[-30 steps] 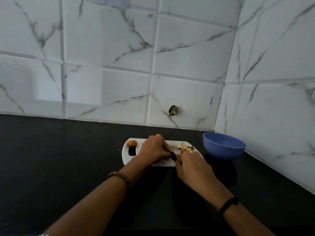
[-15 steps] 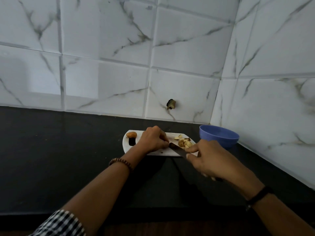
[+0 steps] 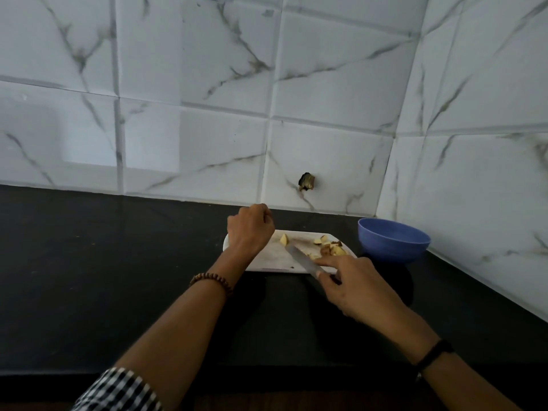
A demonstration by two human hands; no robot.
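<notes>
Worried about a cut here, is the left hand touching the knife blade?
Apart. The head view shows bare cutting board between the left hand and the tip of the knife, which the right hand holds.

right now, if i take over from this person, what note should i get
Left hand: fingers curled over the left end of the white cutting board; whether it holds anything is hidden.
Right hand: grips the knife, forefinger along the blade.
Done: chopped pieces heaped at the board's right end, one apart near the left hand.
Left: probably cut whatever is under the left hand, then move the pieces into the blue bowl beside the board.
</notes>
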